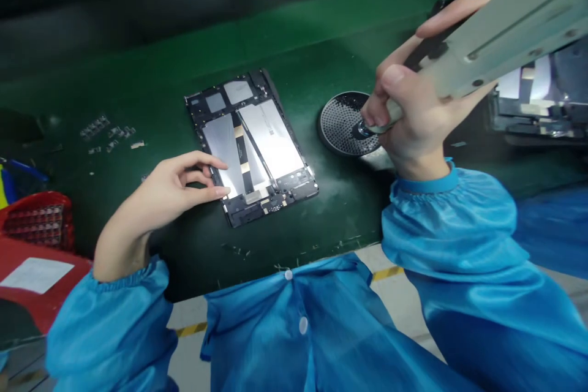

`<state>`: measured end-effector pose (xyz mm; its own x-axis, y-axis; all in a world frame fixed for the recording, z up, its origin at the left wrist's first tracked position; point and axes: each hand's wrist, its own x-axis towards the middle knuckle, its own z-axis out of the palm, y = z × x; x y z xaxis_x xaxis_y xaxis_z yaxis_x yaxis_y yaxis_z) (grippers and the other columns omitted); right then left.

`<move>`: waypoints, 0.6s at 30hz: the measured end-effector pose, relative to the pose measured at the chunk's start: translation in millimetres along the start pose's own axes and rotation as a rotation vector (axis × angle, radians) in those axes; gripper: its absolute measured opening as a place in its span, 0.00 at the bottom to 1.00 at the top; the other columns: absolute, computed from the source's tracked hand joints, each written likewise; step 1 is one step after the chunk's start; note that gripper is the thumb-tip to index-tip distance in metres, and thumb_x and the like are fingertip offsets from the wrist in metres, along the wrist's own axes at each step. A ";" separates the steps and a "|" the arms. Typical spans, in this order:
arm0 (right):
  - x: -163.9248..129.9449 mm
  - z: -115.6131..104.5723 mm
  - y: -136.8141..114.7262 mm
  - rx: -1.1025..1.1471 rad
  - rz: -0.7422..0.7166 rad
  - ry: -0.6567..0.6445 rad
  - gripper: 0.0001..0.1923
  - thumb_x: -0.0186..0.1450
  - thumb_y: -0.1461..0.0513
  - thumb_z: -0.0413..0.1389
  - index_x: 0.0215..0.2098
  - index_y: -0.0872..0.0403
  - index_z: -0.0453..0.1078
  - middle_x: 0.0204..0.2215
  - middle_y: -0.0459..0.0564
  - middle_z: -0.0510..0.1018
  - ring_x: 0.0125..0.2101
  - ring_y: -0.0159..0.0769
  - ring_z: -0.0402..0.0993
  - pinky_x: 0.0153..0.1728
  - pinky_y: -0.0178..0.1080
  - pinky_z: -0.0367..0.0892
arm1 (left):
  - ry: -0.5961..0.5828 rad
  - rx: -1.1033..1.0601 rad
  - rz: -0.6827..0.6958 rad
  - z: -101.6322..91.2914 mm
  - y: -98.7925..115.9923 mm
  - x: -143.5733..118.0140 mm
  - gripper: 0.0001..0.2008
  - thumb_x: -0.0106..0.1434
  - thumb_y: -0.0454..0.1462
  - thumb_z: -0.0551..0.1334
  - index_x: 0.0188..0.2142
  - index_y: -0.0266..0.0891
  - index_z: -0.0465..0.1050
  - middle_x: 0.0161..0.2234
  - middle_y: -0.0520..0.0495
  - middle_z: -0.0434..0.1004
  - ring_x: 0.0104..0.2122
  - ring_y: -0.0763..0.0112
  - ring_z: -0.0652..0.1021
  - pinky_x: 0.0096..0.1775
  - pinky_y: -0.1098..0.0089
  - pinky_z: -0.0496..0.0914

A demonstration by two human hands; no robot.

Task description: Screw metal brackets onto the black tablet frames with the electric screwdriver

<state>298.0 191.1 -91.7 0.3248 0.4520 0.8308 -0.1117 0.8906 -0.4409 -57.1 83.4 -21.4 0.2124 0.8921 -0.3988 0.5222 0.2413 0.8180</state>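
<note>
- The opened tablet (250,146) lies face down on the green bench (151,86), just left of the middle of the view, tilted so that its top end points to about 11 o'clock.
- Its back cover is off: a black frame surrounds two large silvery plates, with smaller grey shields at the upper end and a dark board strip along the lower end.
- A dark flat cable with tan patches runs lengthwise between the two plates down to the lower board.
- The left hand (177,187) sits at 8 o'clock of the tablet, loosely curled and gripping nothing, with fingertips (220,191) resting on the tablet's lower left edge.
- At 3 o'clock of the tablet, well apart from it, a round perforated tray (342,122) lies flat on the bench.
- The right hand (413,116) is closed around a grey powered screwdriver (500,30), whose metal tip meets the tray's right side.
- The screwdriver's body slants away towards 2 o'clock.
- At 9 o'clock, well apart, small loose parts (108,133) are scattered on the bench.
- A red basket (39,220) stands at the left edge, at 8 o'clock.
- Both arms wear shiny blue sleeves (450,220).
</note>
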 end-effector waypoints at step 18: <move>-3.7 2.8 -26.1 -0.041 0.109 -0.061 0.28 0.64 0.54 0.76 0.52 0.54 0.69 0.29 0.43 0.72 0.15 0.19 0.52 0.13 0.28 0.36 | -0.031 -0.083 0.004 1.9 -9.0 6.1 0.24 0.52 0.43 0.87 0.47 0.41 0.91 0.34 0.44 0.86 0.35 0.61 0.85 0.37 0.68 0.80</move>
<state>297.1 166.4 -82.3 0.2554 0.5492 0.7957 -0.1047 0.8339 -0.5419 -58.9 86.0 -32.0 0.2402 0.8813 -0.4069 0.4511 0.2699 0.8507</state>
